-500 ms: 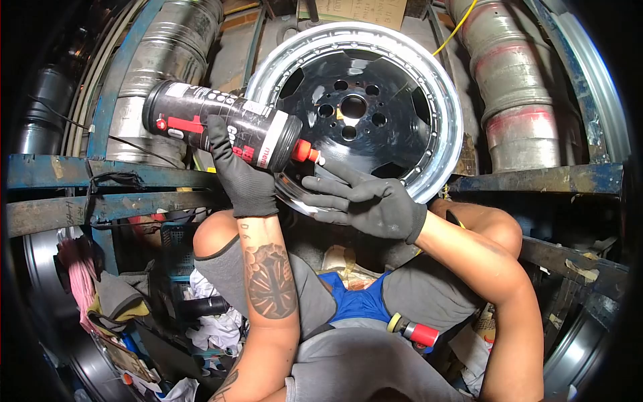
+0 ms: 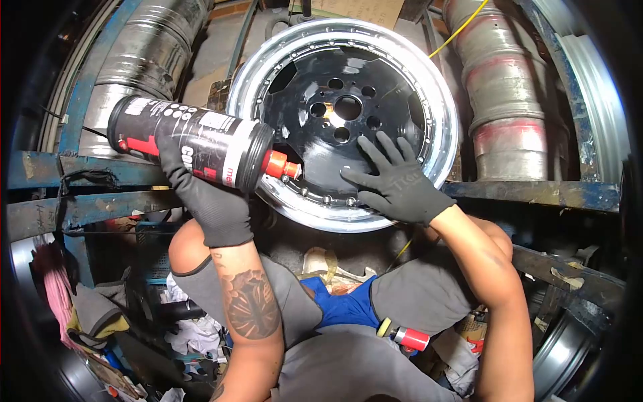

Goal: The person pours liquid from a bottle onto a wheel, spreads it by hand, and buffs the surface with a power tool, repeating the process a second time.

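Fingers of black-gloved left hand (image 2: 209, 204) are wrapped round black cylindrical bottle (image 2: 201, 127), apparently for supporting its bulk | right hand (image 2: 398, 187): fingers are spread over glossy black, silver-rimmed wheel (image 2: 323, 146)

Worn blue steel beams (image 2: 40, 169) lined both sides of a cramped, cluttered workspace, their paint scuffed and patchy. Ribbed silvery metal cylinders (image 2: 502, 87) stood in rows to left and right, some marked with red. A sheet of cardboard (image 2: 368, 9) bearing handwriting lay at the far end. Bright light glinted off the metal; the outer edges were dark.
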Action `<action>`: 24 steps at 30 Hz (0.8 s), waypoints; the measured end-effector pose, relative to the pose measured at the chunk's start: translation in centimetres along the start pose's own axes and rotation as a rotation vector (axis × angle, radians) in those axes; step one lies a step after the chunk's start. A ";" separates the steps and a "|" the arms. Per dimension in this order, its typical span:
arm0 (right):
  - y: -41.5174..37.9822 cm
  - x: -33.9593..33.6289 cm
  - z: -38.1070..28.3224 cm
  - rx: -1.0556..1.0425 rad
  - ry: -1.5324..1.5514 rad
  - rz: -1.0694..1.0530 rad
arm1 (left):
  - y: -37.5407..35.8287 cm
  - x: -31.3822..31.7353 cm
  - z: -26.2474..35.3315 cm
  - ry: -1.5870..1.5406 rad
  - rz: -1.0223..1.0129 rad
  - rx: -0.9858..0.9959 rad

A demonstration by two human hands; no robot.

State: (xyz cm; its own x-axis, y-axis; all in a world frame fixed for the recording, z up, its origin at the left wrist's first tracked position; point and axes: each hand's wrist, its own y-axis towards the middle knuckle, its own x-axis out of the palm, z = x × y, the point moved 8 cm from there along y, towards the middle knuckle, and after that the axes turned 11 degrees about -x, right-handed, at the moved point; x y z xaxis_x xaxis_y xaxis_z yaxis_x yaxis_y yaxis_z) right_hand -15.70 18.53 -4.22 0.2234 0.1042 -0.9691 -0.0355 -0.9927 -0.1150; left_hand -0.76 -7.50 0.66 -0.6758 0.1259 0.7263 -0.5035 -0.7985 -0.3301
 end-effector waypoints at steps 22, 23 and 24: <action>-1.6 -0.2 0.6 -0.050 -0.009 -0.036 | -0.8 -0.9 0.5 -0.084 -0.023 -0.071; -1.4 -0.7 1.6 -0.022 -0.052 -0.030 | -0.7 -1.0 0.5 -0.066 -0.013 -0.055; -1.2 -1.3 2.2 0.008 -0.095 -0.022 | -0.8 -0.8 0.4 -0.071 -0.042 -0.067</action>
State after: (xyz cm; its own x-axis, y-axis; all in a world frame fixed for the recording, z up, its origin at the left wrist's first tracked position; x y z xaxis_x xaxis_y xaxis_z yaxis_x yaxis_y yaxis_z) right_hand -18.06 19.76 -3.32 0.1310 0.1319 -0.9826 -0.0396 -0.9896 -0.1381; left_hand 0.40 -7.18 0.54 -0.6148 0.1148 0.7803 -0.5671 -0.7519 -0.3363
